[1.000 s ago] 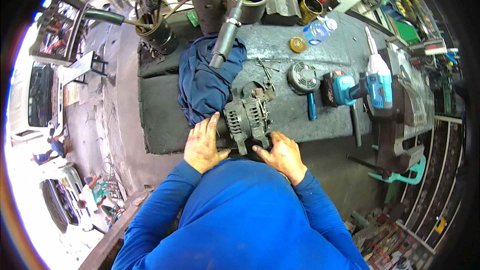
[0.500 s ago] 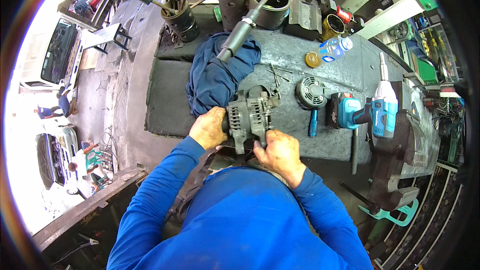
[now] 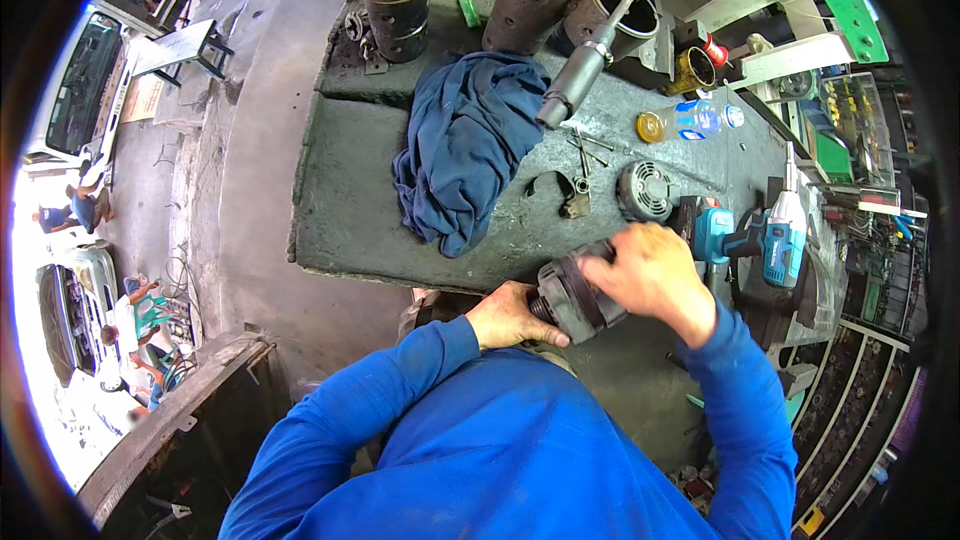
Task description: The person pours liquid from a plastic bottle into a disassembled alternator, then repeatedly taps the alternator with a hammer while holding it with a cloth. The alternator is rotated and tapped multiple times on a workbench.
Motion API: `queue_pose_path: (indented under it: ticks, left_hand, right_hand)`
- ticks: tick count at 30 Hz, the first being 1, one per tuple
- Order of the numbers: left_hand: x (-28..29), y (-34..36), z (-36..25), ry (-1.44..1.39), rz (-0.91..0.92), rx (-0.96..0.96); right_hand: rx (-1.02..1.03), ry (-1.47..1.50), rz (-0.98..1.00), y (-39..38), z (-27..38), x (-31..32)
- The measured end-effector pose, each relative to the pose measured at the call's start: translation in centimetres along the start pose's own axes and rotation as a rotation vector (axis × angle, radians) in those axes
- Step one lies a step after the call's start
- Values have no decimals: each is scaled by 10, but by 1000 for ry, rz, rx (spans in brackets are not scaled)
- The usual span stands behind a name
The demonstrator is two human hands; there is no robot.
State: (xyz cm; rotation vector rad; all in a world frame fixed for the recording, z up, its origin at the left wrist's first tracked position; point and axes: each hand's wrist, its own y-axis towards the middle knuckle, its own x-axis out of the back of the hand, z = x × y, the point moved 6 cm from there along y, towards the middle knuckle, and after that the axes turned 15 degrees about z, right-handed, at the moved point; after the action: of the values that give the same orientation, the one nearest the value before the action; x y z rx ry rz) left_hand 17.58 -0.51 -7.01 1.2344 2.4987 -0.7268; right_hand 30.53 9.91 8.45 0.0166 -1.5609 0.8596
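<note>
A dark, grimy alternator (image 3: pixel 570 302) is held just off the bench's near edge, in front of my body. My left hand (image 3: pixel 512 318) wraps round its pulley end. My right hand (image 3: pixel 655 275) grips the opposite end from above, its fingers over the housing. Farther in on the bench, a round slotted metal cover (image 3: pixel 646 190) lies by the cordless impact wrench (image 3: pixel 775 238). Small dark metal parts (image 3: pixel 574 202) rest left of that cover, and thin bolts (image 3: pixel 590 147) lie just beyond them.
A crumpled navy cloth (image 3: pixel 462 155) covers part of the bench (image 3: pixel 350 175). Above it hangs a grey cylindrical tool (image 3: pixel 580 80). Dark metal cans (image 3: pixel 395 25) line the back, one full of tools. A clear bottle (image 3: pixel 700 120) lies on its side. Several people (image 3: pixel 85 205) are outside at left.
The alternator has come off the bench toward my body and to the right, turned in my hands. My right hand has shifted from its near side to over its top. My view has shifted.
</note>
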Motion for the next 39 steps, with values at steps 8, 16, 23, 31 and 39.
queue_pose_path:
  ticks: [8,16,23,31,39]
  left_hand:
    - [51,-15,31,-285,-137,122]
    - [77,-91,-67,596,-536,202]
    - [62,-49,-116,1023,-745,-22]
    - [70,11,-116,1040,-500,612]
    - [75,16,-105,1137,-339,385]
  right_hand:
    - [-28,34,314,119,12,-8]
    - [49,198,251,141,4,-3]
    - [-188,811,-101,14,-84,-78]
    - [-242,1164,-23,-53,-41,-204]
    - [38,1023,-74,-25,-14,-184]
